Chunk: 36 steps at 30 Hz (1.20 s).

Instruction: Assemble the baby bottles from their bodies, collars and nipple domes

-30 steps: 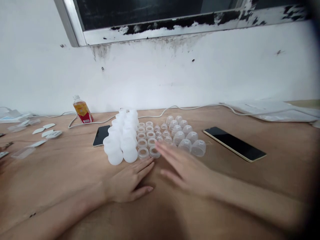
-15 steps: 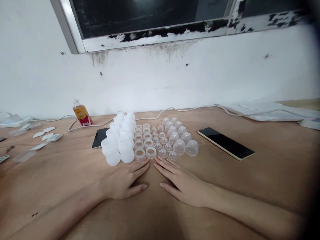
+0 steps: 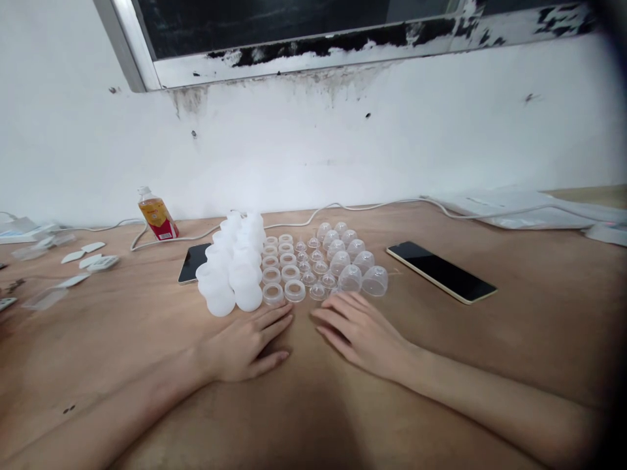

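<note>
- Resting flat on the table (image 3: 514, 339), palm down, the left hand (image 3: 245, 346) lies at lower centre of the frame with fingers spread and holds nothing.
- Its longest fingertips (image 3: 285, 309) stop just short of the nearest ring (image 3: 273, 294).
- Just right of it, the right hand (image 3: 360, 329) is also flat and open, gripping nothing; the two hands are near each other but apart.
- Its fingertips (image 3: 343, 297) reach the front edge of the small clear caps (image 3: 317, 292); whether they touch cannot be told.
- Plastic parts stand in rows at mid-frame, straight beyond both hands.
- Frosted white cups (image 3: 230, 267) form the left two rows, the tallest of the group.
- Clear rings (image 3: 281, 264) form two rows next to them.
- Small caps fill the middle right, and larger clear domes (image 3: 355, 258) form the right rows, the nearest dome (image 3: 375, 281) tipped on its side.
- A dark phone (image 3: 192, 263) lies left of the cups, partly hidden behind them.
- A second phone (image 3: 441, 271) lies screen up at right of centre, well apart from the domes.
- A small bottle (image 3: 157, 214) with a red label stands by the wall at upper left of the table.
- A white cable (image 3: 343, 209) runs along the far table edge.
- White pads (image 3: 88, 258) and clear packets lie at the far left.
- White sheets (image 3: 519, 209) lie at the far right by the wall.
</note>
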### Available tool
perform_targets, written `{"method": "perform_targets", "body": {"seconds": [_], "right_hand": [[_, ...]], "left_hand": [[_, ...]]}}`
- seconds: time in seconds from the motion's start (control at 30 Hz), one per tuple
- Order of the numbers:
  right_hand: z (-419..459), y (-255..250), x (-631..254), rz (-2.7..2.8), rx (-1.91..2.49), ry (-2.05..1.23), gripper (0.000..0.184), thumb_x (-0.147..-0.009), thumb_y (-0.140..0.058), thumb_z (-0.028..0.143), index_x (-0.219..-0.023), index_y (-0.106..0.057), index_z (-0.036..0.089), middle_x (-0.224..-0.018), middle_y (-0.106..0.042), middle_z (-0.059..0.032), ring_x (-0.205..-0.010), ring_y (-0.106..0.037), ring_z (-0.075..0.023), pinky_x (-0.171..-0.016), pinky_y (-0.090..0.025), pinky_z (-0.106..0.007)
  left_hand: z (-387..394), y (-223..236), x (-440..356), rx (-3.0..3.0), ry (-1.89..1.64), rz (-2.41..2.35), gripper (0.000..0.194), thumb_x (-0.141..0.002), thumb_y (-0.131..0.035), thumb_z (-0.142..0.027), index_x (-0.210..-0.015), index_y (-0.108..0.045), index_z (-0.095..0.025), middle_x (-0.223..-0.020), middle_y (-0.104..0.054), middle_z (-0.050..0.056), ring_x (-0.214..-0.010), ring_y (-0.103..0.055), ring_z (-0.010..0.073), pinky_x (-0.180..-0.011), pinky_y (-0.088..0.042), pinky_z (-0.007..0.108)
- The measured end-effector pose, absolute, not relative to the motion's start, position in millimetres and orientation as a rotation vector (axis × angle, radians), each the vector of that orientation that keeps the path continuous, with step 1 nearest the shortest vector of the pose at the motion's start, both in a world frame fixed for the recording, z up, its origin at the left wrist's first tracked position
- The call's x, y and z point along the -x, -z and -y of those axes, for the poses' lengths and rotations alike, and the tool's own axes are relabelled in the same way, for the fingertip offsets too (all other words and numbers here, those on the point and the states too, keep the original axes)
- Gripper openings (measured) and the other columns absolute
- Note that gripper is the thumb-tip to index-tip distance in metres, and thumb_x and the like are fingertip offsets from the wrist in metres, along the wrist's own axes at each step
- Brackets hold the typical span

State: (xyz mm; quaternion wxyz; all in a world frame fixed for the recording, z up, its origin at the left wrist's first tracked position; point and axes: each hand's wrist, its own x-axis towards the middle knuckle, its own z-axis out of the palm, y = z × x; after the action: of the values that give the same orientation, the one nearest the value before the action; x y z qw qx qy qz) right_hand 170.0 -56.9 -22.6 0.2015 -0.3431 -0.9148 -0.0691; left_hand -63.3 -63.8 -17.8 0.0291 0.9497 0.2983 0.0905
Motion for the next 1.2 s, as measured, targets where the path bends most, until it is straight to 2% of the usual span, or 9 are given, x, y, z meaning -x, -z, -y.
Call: {"method": "perform_targets", "body": {"seconds": [0.13,0.23,0.37,0.53,0.67,0.8,0.97,1.1,1.2], "right_hand": [[43,16,-160,2.414,1.121,0.525,0.032,-0.082,-0.039,0.024,-0.109,-0.052,0.012,-0.1,-0.054,-0.0143,-0.094,-0.045,-0.0271,-0.075,-0.036,-0.04],[30,19,-153,2.459,1.163,0.573,0.026,-0.081,-0.039,0.016,-0.101,-0.055,0.013,-0.094,-0.056,-0.0136,-0.089,-0.047,-0.0261,-0.072,-0.036,-0.038],[24,24,-156,2.471,1.027,0.401,0.028,-0.08,-0.036,0.007,-0.097,-0.055,0.015,-0.087,-0.057,-0.0085,-0.081,-0.05,-0.0196,-0.071,-0.038,-0.034],[39,25,-159,2.391,0.915,0.122,0.031,-0.082,-0.033,0.01,-0.107,-0.049,0.02,-0.092,-0.058,-0.0055,-0.085,-0.052,-0.0173,-0.081,-0.04,-0.036],[47,28,-157,2.361,1.012,-0.117,0.038,-0.08,-0.04,0.017,-0.119,-0.037,0.019,-0.102,-0.056,-0.0079,-0.093,-0.053,-0.0183,-0.078,-0.045,-0.034],[47,33,-156,2.385,1.032,-0.19,0.044,-0.078,-0.044,0.02,-0.12,-0.033,0.016,-0.111,-0.052,-0.0115,-0.099,-0.051,-0.0206,-0.081,-0.044,-0.037],[46,33,-156,2.371,1.037,-0.209,0.04,-0.078,-0.042,0.017,-0.117,-0.036,0.016,-0.105,-0.055,-0.0105,-0.094,-0.053,-0.0203,-0.078,-0.045,-0.037],[45,30,-155,2.283,1.078,-0.261,0.032,-0.08,-0.042,0.018,-0.112,-0.042,0.019,-0.097,-0.059,-0.0075,-0.089,-0.055,-0.0194,-0.076,-0.045,-0.037],[43,29,-155,2.101,1.073,-0.428,0.031,-0.08,-0.044,0.023,-0.111,-0.041,0.022,-0.097,-0.058,-0.0059,-0.088,-0.056,-0.0181,-0.071,-0.048,-0.034]], "left_hand": [[58,22,43,-3.09,-0.436,-1.091,0.046,-0.081,-0.039,-0.024,-0.123,-0.035,-0.006,-0.134,-0.03,0.016,-0.126,-0.021,0.0242,-0.102,-0.026,0.039],[51,24,27,-3.131,-0.477,-1.196,0.045,-0.081,-0.039,-0.023,-0.122,-0.035,-0.005,-0.128,-0.038,0.017,-0.121,-0.032,0.0245,-0.098,-0.029,0.041],[52,26,22,-3.153,-0.551,-1.135,0.034,-0.082,-0.037,-0.02,-0.115,-0.042,-0.013,-0.111,-0.054,0.011,-0.102,-0.048,0.0195,-0.089,-0.037,0.038],[58,27,24,-3.032,-0.651,-1.358,0.042,-0.08,-0.044,-0.031,-0.117,-0.04,-0.011,-0.116,-0.049,0.013,-0.102,-0.045,0.024,-0.083,-0.04,0.039],[59,27,23,-2.948,-0.563,-1.407,0.032,-0.083,-0.04,-0.03,-0.11,-0.043,-0.013,-0.103,-0.054,0.009,-0.091,-0.051,0.021,-0.073,-0.046,0.036],[60,28,25,-2.617,-0.771,-1.559,0.04,-0.083,-0.037,-0.037,-0.117,-0.033,-0.017,-0.11,-0.043,0.011,-0.084,-0.056,0.0184,-0.061,-0.051,0.032],[54,31,28,-2.113,-1.157,-1.114,0.034,-0.078,-0.05,-0.031,-0.106,-0.034,-0.02,-0.118,-0.037,0.009,-0.102,-0.05,0.0159,-0.07,-0.052,0.025],[51,27,29,-2.022,-1.149,-1.051,0.032,-0.075,-0.055,-0.026,-0.103,-0.04,-0.019,-0.115,-0.047,0.007,-0.108,-0.047,0.0163,-0.087,-0.045,0.032],[51,24,28,-1.98,-1.141,-1.024,0.036,-0.075,-0.056,-0.022,-0.108,-0.041,-0.02,-0.117,-0.048,0.006,-0.109,-0.046,0.0169,-0.091,-0.042,0.034]]}}
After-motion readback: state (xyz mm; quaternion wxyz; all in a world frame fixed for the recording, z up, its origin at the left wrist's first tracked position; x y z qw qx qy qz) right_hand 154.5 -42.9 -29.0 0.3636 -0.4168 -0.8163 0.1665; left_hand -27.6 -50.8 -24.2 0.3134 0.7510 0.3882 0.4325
